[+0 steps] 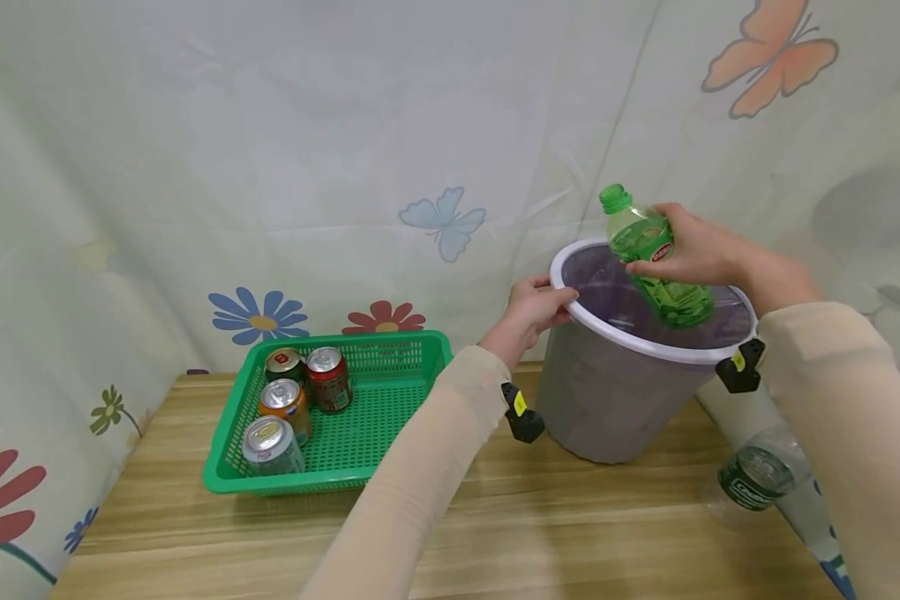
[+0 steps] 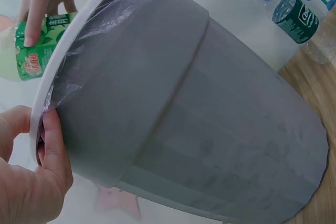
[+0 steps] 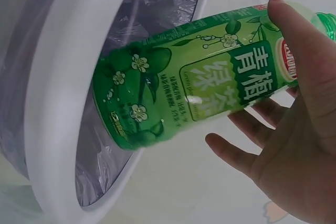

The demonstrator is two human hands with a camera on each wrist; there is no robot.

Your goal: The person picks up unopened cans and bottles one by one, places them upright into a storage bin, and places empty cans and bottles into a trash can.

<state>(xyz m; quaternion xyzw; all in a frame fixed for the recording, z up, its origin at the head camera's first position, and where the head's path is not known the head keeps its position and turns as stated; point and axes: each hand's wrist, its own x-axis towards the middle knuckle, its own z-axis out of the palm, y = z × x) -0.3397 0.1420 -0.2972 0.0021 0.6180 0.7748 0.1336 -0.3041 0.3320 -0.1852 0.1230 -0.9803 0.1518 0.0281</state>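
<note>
A grey trash bin [image 1: 607,392] with a white rim and a purplish plastic liner stands tilted on the table. My left hand [image 1: 532,312] grips its rim at the left, thumb on one side and fingers on the other, as the left wrist view shows. Over the bin's mouth my right hand [image 1: 693,246] holds a green tea bottle [image 3: 184,77] around its upper part. The bottle leans with its base down inside the rim and its neck up to the left. No cap shows on its neck in the head view.
Left on the wooden table [image 1: 495,533] sits a green plastic basket [image 1: 375,425] with several drink cans, among them an orange can [image 1: 285,408] and a red can [image 1: 330,383]. A clear bottle [image 1: 757,479] with a dark green label lies right of the bin. A patterned curtain [image 1: 345,167] hangs behind.
</note>
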